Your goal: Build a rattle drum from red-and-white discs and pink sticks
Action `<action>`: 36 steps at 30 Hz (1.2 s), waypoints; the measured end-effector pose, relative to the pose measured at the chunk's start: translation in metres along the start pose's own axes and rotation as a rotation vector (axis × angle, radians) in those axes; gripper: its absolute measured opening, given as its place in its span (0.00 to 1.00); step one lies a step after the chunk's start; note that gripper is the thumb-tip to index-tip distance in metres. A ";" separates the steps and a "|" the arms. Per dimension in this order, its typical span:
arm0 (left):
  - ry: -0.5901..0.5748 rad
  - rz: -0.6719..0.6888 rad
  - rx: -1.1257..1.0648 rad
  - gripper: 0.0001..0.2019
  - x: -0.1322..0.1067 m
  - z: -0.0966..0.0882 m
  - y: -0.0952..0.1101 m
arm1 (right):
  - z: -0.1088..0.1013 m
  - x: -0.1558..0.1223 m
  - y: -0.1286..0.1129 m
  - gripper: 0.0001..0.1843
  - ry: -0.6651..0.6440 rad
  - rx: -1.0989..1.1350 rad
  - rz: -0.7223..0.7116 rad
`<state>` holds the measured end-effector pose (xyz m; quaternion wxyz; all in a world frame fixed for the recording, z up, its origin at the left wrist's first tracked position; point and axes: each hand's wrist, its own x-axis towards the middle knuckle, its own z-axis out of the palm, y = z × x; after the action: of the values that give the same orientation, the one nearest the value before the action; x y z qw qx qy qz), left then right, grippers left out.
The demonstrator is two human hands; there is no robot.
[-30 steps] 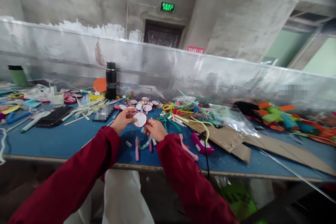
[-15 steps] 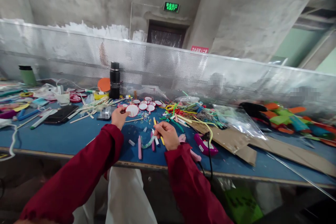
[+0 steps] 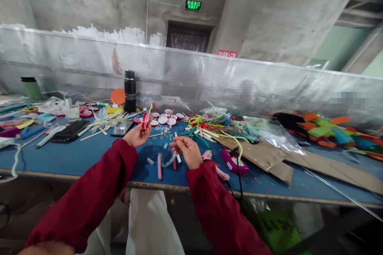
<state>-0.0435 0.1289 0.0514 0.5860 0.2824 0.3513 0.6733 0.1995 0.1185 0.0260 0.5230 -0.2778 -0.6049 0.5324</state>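
My left hand [image 3: 136, 135] is closed on a red-rimmed white disc [image 3: 145, 121], raised above the table and turned almost edge-on, its red side showing. My right hand [image 3: 188, 150] hovers over the tabletop with thumb and forefinger pinched together. Whatever lies between those fingertips is too small to make out. Below and between the hands are a pink stick-shaped piece [image 3: 159, 166], a curved clear bluish strip [image 3: 168, 162] and a white marker [image 3: 178, 159]. Several similar white discs with red rims [image 3: 162, 120] lie together just beyond my left hand.
A black bottle [image 3: 129, 91] stands at the back. On the left are a dark phone [image 3: 69, 131] and loose wooden sticks [image 3: 111, 118]. To the right lie tangled coloured cords [image 3: 229, 126], a purple device [image 3: 234, 163] with a cable, and cardboard strips [image 3: 260, 157]. A mesh screen [image 3: 191, 73] borders the table.
My left hand has turned the disc from its white face to nearly edge-on, red side showing. My right hand has shifted slightly left, fingers still pinched.
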 end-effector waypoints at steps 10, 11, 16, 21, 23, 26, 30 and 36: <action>-0.202 -0.241 -0.011 0.08 -0.016 0.002 0.003 | -0.003 0.002 0.003 0.17 -0.026 -0.025 0.025; -0.192 -0.223 0.006 0.06 -0.014 0.001 0.001 | -0.003 0.002 0.003 0.18 -0.022 -0.020 0.024; -0.035 0.011 0.111 0.08 0.005 -0.003 -0.017 | -0.003 0.004 0.004 0.19 0.035 -0.008 -0.007; 0.118 0.223 0.234 0.18 0.017 -0.007 -0.026 | -0.004 0.003 0.004 0.16 0.036 -0.059 -0.031; 0.136 0.267 0.282 0.20 0.017 -0.007 -0.026 | -0.004 0.003 0.004 0.16 0.028 -0.067 -0.027; 0.145 0.300 0.344 0.21 0.017 -0.007 -0.026 | -0.004 0.003 0.004 0.16 0.040 -0.061 -0.013; 0.156 0.323 0.419 0.20 0.019 -0.008 -0.027 | -0.004 0.002 0.003 0.15 0.071 -0.090 0.017; 0.166 0.357 0.497 0.22 0.023 -0.014 -0.028 | -0.004 0.001 0.002 0.17 0.084 -0.141 -0.005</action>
<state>-0.0414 0.1514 0.0197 0.3410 0.4183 0.4964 0.6800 0.2025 0.1213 0.0238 0.5283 -0.3343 -0.6191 0.4752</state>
